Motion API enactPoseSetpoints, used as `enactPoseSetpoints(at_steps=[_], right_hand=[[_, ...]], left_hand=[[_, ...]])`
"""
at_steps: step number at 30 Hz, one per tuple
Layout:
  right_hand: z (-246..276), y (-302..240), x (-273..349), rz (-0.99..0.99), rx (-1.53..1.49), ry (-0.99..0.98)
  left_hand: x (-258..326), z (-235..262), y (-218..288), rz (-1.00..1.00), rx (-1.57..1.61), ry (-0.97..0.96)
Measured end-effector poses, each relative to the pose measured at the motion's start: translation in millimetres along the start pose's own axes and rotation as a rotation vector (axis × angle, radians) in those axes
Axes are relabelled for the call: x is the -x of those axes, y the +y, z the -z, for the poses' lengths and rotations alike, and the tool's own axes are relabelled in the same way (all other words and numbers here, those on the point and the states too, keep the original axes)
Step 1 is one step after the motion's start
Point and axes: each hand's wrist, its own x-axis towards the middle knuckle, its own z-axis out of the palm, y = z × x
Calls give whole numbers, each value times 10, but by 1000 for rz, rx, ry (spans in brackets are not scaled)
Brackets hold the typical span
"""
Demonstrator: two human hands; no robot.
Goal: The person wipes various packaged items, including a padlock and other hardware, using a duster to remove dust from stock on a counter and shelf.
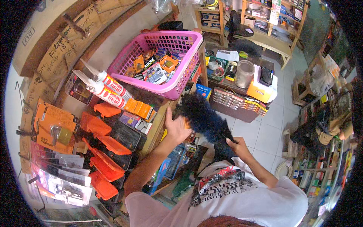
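One dark duster [206,116], in right hand [238,147], left hand [177,129] nearby

Carries, along a brown wooden-edged counter [159,125], a pink lattice-sided plastic basket [184,78], two white-and-red tubular cartridges [109,97] with pointed nozzles, a row of small orange cardboard boxes [139,108] and, nearer, a line of orange-and-black plastic cases [107,167]
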Motion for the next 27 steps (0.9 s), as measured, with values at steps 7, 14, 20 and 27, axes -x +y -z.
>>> enactPoseSetpoints(at_steps=[7,14,20,27], right_hand=[[-42,-25,20,22,-95,99],[-69,153,-30,19,-153,95],[-31,-27,5,57,-104,114],[29,147,-89,75,113,-32]], left_hand=[[-11,6,4,-17,23,-27],[12,89,39,37,143,-223],[-4,21,45,24,17,-51],[30,-45,-79,-256,-752,86]])
